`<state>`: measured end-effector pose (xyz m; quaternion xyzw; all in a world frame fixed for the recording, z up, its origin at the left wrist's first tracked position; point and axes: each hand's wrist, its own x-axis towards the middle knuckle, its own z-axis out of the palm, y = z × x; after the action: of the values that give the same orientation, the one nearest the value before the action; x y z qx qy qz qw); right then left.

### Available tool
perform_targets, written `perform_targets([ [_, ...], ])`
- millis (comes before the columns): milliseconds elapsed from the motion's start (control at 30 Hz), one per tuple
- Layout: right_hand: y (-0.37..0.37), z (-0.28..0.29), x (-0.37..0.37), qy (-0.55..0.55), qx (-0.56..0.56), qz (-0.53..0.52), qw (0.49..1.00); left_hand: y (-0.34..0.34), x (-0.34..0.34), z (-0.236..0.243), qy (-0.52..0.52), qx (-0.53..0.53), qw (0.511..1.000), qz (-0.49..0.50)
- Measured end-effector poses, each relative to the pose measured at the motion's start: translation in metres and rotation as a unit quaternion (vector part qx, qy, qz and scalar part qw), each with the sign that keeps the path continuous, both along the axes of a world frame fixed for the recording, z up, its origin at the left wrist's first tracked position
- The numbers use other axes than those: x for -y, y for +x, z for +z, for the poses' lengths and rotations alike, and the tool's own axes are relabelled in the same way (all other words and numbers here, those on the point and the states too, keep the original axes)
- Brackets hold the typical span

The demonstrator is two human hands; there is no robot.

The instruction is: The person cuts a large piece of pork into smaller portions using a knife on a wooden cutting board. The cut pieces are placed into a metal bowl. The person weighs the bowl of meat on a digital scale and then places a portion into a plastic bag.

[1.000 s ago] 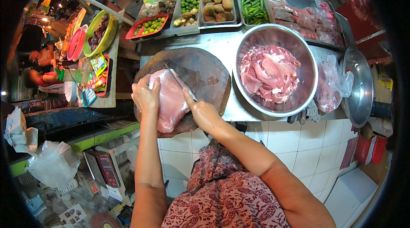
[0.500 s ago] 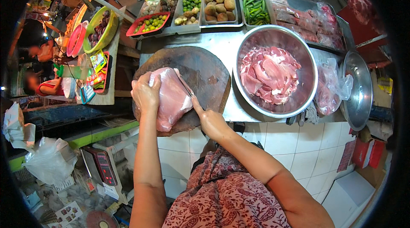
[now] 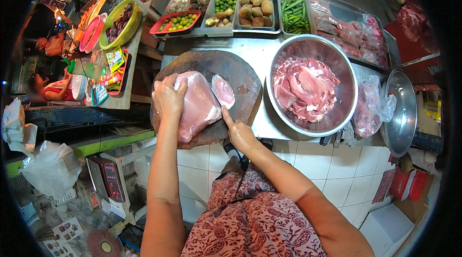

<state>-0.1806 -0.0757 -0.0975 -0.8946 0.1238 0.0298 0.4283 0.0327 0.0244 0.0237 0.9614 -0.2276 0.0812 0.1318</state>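
Note:
A large block of pale pink raw meat [image 3: 197, 105] lies on a round, dark wooden chopping board [image 3: 240, 71]. My left hand [image 3: 168, 98] grips its left end, fingers curled over the top. At the meat's right edge, my right hand [image 3: 240, 134] is closed round a knife, index finger stretched along it; the blade hardly shows from this angle. A thin oval slice of meat [image 3: 223, 92] lies flat on the board beside the block, just beyond the right fingertip. To the right, a steel bowl [image 3: 346, 83] holds a heap of cut meat [image 3: 305, 88].
Tubs of limes, potatoes and green chillies [image 3: 295, 15] line the counter's far side. A tray of bagged meat [image 3: 344, 31] stands far right, with a plastic bag of meat [image 3: 368, 108] and tilted steel basin [image 3: 401, 112] nearer. A digital scale [image 3: 111, 180] sits lower left.
The slice has come away from the block and now lies flat on the board. My right hand has shifted slightly; my left still holds the block. The whole view has moved a little.

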Motion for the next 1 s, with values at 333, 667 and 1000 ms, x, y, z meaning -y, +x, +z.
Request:
perform_targets([
  [333, -0.006, -0.007, 0.0, 0.012, -0.066, 0.049, 0.997, -0.011, -0.021, -0.006, -0.065, 0.036, 0.997, 0.001],
  [667, -0.033, -0.014, 0.019, -0.014, -0.041, 0.074, 0.996, 0.012, -0.032, -0.013, -0.052, 0.03, 0.99, 0.131],
  [1000, -0.115, 0.03, 0.087, 0.046, 0.068, -0.016, 0.997, -0.1, 0.052, -0.082, -0.126, -0.055, 0.978, -0.156],
])
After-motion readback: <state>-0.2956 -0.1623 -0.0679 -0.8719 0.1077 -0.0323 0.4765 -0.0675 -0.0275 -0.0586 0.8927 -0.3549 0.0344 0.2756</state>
